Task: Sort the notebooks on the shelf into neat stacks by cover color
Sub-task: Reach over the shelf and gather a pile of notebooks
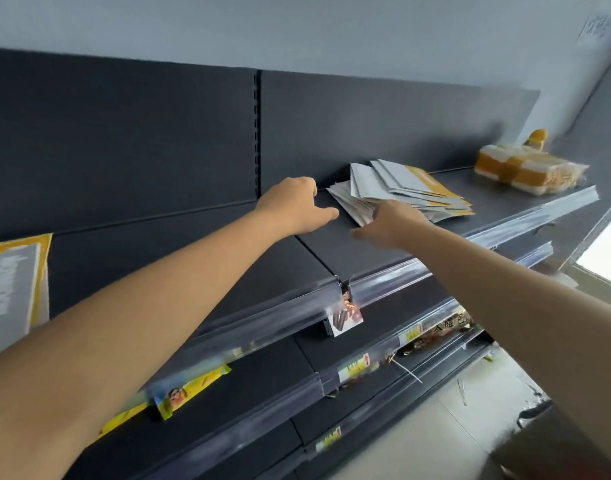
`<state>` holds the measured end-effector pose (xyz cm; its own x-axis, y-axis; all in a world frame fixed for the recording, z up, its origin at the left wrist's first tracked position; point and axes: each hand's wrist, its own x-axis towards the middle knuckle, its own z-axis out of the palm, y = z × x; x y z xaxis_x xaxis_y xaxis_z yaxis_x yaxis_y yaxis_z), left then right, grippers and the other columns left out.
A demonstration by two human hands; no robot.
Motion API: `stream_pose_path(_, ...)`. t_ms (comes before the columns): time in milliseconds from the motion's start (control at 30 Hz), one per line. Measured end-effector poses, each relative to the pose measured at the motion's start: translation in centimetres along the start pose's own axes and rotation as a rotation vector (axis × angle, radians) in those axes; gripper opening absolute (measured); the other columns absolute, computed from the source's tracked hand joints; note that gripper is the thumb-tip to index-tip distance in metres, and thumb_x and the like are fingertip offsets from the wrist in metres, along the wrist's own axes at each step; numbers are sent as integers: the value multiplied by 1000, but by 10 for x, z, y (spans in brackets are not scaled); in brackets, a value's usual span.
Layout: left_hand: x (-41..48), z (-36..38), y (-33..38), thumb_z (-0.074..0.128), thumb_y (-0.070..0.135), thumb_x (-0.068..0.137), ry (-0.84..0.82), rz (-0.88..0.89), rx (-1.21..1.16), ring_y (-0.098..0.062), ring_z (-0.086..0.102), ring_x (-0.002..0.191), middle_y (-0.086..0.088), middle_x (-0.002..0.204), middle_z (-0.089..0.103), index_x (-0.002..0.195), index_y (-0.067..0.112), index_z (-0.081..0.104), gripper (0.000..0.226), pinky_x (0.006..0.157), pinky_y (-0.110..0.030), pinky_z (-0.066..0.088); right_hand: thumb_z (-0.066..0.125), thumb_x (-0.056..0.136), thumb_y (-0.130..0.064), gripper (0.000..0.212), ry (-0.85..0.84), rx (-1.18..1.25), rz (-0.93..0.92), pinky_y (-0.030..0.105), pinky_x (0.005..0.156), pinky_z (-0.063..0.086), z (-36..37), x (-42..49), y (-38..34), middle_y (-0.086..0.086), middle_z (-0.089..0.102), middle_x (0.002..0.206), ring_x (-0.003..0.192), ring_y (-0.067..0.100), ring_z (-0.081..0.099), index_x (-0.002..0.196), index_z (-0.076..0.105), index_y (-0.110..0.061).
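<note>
So the sorting's barely started imo. The notebooks (406, 188) are in one messy fanned-out heap on the top shelf (335, 251), grey covers and yellow-edged ones all mixed and sliding over each other. The left hand (293, 206) sits on the shelf just beside the heap, thumb out, loose, nothing in it. The right hand (390, 224) is at the heap's near corner, too blurry to tell if it's actually pinching anything. One grey-and-yellow notebook (15, 289) sits well apart at the far left, maybe the first stack. Basically everything's left to do.
</note>
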<state>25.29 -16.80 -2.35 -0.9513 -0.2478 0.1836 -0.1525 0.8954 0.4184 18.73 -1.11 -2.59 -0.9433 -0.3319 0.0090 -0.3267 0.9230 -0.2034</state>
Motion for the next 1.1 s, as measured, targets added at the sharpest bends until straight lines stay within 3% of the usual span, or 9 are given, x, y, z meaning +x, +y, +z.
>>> stream_pose_path(133, 44, 17, 22, 60, 54, 86, -13, 11, 6, -25, 60, 103, -5, 114, 63, 119, 9, 56, 56, 85, -38, 52, 61, 83, -44, 36, 4, 7, 41, 27, 55, 32, -2, 35, 30, 6, 54, 89, 81, 26, 50, 94, 56, -10)
stream_pose_path(267, 96, 33, 40, 57, 58, 88, -91, -31, 40, -25, 59, 98, -7, 104, 61, 113, 5, 56, 58, 56, -30, 35, 55, 88, -48, 45, 38, -68, 51, 27, 58, 35, -7, 76, 55, 5, 57, 99, 88, 25, 52, 112, 56, -10)
stream_pose_path(333, 123, 41, 45, 56, 56, 89, -131, -64, 1, -17, 53, 73, -7, 83, 56, 97, 5, 57, 51, 51, -29, 27, 53, 89, -51, 44, 54, -82, 64, 27, 50, 29, -13, 98, 67, 0, 51, 82, 79, 22, 50, 101, 55, -9)
stream_pose_path(400, 150, 49, 50, 55, 55, 89, -161, -86, -42, -15, 52, 70, -9, 87, 57, 89, 10, 59, 45, 52, -27, 29, 50, 90, -53, 43, 56, -78, 92, 28, 49, 28, -20, 119, 77, 1, 49, 77, 73, 21, 48, 90, 50, -10)
stream_pose_path(533, 192, 67, 59, 56, 56, 89, -221, -151, -127, -18, 52, 67, -6, 81, 56, 95, 10, 56, 46, 62, -27, 42, 46, 90, -61, 54, -3, -104, 134, 29, 69, 34, -25, 157, 96, 0, 45, 75, 84, 24, 47, 76, 46, -9)
stream_pose_path(600, 211, 77, 64, 57, 57, 87, -231, -176, -179, -25, 61, 90, -13, 111, 63, 121, 4, 53, 63, 78, -32, 49, 43, 92, -59, 52, -31, -102, 143, 30, 73, 34, -26, 172, 106, 0, 44, 74, 87, 24, 46, 88, 53, -8)
stream_pose_path(700, 234, 89, 71, 57, 61, 85, -218, -199, -149, -31, 50, 127, -14, 147, 43, 148, 3, 28, 90, 89, -35, 45, 45, 91, -59, 58, -56, -47, 150, 30, 79, 35, -28, 196, 124, 5, 57, 107, 102, 27, 50, 120, 54, -10)
stream_pose_path(833, 259, 107, 77, 56, 68, 83, -199, -269, -167, -29, 33, 140, -11, 157, 27, 154, 5, 8, 106, 98, -33, 36, 45, 83, -72, 75, -65, -48, 207, 32, 82, 40, -29, 236, 157, 5, 57, 113, 105, 25, 53, 126, 53, -11)
stream_pose_path(1100, 283, 127, 93, 67, 65, 77, -69, -502, -363, -25, 36, 138, -6, 153, 33, 151, 7, 23, 104, 94, -31, 35, 54, 85, -61, 89, -429, 260, 234, 41, 109, 28, -46, 286, 191, 12, 25, 155, 139, 32, 29, 150, 20, -11)
